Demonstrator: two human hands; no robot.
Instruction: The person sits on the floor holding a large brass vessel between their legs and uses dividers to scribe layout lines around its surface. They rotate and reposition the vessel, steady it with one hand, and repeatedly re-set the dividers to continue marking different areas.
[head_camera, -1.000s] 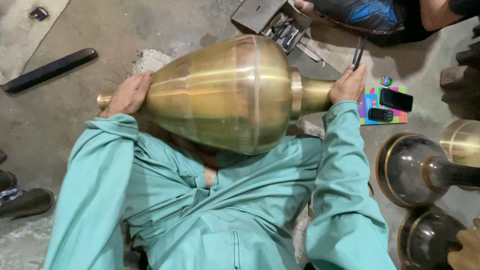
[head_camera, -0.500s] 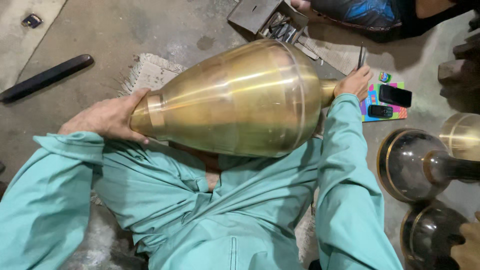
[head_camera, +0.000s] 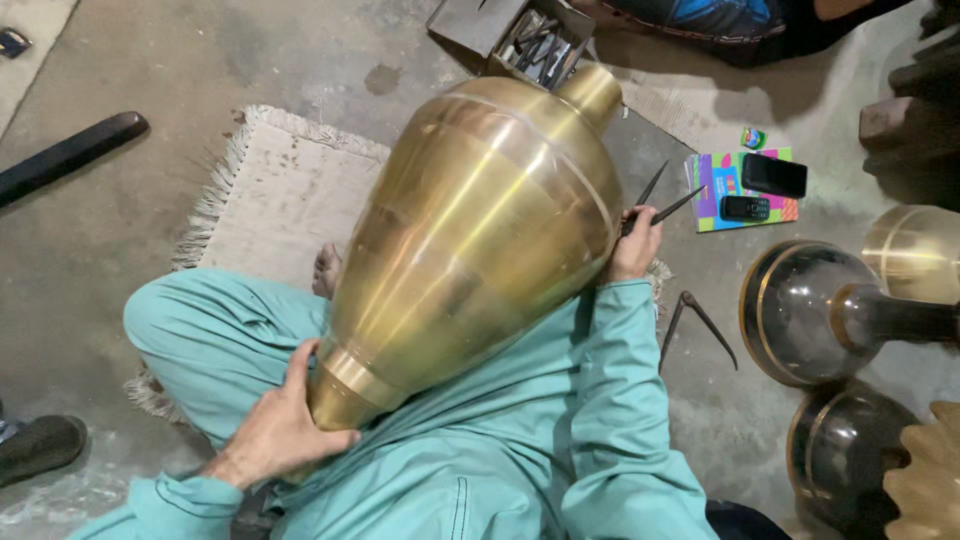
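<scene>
Brass fills my lap: a large polished vase (head_camera: 470, 240) lies tilted across my knees, its long axis running from lower left to upper right. The narrow foot points down toward my left side, and the small neck points up and away toward an open box of tools (head_camera: 535, 40) on the concrete floor (head_camera: 250, 50).

My left hand (head_camera: 275, 430) is closed around the foot of the vase, thumb hooked over the banded rim, fingers wrapped beneath. My right hand (head_camera: 632, 250) sits at the vase's broad shoulder on the far right side, pressed against the metal and clenched around a pair of dark pointed dividers (head_camera: 655, 200), whose two legs splay upward, away from the vase. The body of the vase lies between my two hands, the left at its low end, the right just below its widest band.

Under my legs is a fringed mat (head_camera: 270, 200). A second pair of callipers (head_camera: 695, 320) lies on the floor beside my right sleeve. Two phones rest on a colourful booklet (head_camera: 715, 185) nearby, and dark unpolished vessels (head_camera: 810, 310) stand at the right.
</scene>
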